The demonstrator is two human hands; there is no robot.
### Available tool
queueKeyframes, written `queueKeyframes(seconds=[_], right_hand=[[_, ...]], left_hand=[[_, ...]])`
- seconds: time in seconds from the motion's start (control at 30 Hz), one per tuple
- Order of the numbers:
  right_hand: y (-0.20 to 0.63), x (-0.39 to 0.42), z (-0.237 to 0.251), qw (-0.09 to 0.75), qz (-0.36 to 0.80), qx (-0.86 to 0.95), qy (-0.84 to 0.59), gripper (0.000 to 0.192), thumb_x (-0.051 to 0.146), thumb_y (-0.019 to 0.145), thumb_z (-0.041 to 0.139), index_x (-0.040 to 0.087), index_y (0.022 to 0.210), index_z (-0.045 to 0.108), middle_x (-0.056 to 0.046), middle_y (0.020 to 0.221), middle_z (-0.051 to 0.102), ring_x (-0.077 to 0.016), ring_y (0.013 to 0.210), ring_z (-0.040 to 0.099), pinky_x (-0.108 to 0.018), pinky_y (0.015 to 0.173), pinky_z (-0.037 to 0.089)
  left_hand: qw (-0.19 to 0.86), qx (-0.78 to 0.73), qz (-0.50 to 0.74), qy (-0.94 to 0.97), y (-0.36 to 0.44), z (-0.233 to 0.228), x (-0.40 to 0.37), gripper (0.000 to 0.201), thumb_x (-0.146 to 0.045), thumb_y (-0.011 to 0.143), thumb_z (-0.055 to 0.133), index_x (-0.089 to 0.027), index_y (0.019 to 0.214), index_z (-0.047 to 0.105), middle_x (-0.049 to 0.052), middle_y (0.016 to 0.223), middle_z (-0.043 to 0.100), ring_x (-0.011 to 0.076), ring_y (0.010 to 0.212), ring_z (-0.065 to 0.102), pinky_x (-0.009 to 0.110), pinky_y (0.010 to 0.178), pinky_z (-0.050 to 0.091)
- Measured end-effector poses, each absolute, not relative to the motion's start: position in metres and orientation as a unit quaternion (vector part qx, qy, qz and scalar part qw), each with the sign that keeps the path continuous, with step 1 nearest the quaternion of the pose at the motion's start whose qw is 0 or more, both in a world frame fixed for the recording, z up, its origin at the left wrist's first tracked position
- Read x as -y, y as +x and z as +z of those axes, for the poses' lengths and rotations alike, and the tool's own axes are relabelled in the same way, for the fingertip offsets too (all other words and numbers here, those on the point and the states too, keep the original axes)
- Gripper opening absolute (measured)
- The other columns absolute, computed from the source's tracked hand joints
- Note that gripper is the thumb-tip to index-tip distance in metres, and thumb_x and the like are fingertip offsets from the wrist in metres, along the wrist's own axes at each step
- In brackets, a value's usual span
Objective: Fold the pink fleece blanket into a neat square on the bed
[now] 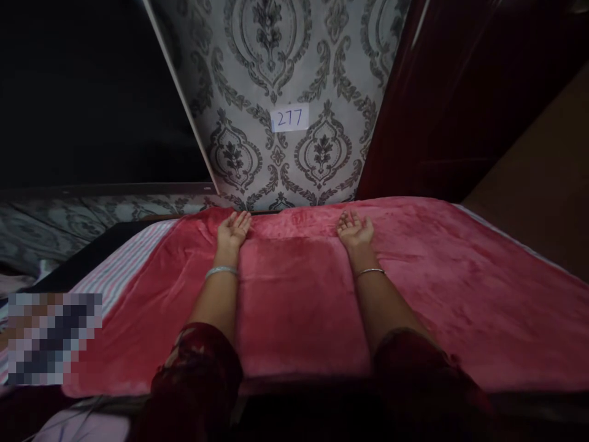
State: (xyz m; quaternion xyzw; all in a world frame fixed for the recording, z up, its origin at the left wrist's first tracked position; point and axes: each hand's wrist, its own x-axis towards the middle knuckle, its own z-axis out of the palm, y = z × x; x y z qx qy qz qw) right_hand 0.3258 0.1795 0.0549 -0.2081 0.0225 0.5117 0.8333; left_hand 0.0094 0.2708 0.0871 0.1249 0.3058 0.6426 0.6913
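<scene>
Both my arms reach forward over a red plush blanket (460, 294) spread across a flat surface. Between my forearms lies a rectangular red plush piece (299, 301), which looks flat and smooth; I cannot tell whether it is a folded part of the blanket or a separate cloth. My left hand (234, 230) rests palm up near its far left corner, fingers apart and holding nothing. Palm up near the far right corner is my right hand (355, 229), its fingers loosely curled apart with nothing in them.
A striped cloth (124, 264) shows under the blanket at the left. Beyond stands a patterned wall with a paper label (289, 117) reading 277. A large dark screen (92, 92) is at the left, a glossy dark red panel (442, 104) at the right. One lower-left patch is pixelated.
</scene>
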Motion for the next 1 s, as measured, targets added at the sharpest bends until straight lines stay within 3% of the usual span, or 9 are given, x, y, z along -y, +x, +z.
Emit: queueKeyframes(seconds=[0.17,0.5,0.8,1.0], right_hand=[[0.342,-0.175,0.037,0.849,0.502,-0.01,-0.164,0.037,0.048,0.095,0.033,0.022,0.097,0.059,-0.006,0.092,0.064,-0.0151,0.076,0.061,-0.028,0.058,0.055],[0.347,-0.184,0.026,0.818,0.527,0.075,-0.217,0.036,0.048,0.096,0.037,0.021,0.1,0.061,-0.007,0.091,0.065,-0.0161,0.076,0.062,-0.028,0.058,0.056],[0.338,-0.18,0.033,0.821,0.524,0.037,-0.222,0.034,0.042,0.098,0.033,0.02,0.097,0.059,-0.006,0.087,0.065,-0.0136,0.071,0.062,-0.024,0.056,0.054],[0.333,-0.177,0.051,0.821,0.501,-0.018,-0.273,0.03,0.04,0.098,0.033,0.021,0.09,0.054,-0.001,0.075,0.061,-0.0112,0.061,0.059,-0.02,0.051,0.052]], left_hand=[[0.691,-0.337,0.632,0.104,0.005,0.067,-0.277,0.018,-0.013,0.084,0.042,-0.017,0.092,0.057,0.02,0.118,0.067,0.0283,0.122,0.062,0.041,0.086,0.06],[0.717,-0.312,0.611,0.124,0.007,0.045,-0.291,0.019,-0.015,0.085,0.046,-0.017,0.096,0.062,0.018,0.118,0.069,0.0279,0.12,0.063,0.045,0.094,0.057],[0.703,-0.32,0.617,0.147,0.01,0.055,-0.277,0.015,-0.015,0.086,0.043,-0.017,0.087,0.058,0.018,0.111,0.069,0.0259,0.114,0.066,0.04,0.089,0.058],[0.654,-0.329,0.672,0.115,0.01,0.079,-0.263,0.016,-0.018,0.087,0.042,-0.021,0.098,0.054,0.014,0.116,0.066,0.0213,0.115,0.065,0.037,0.093,0.056]])
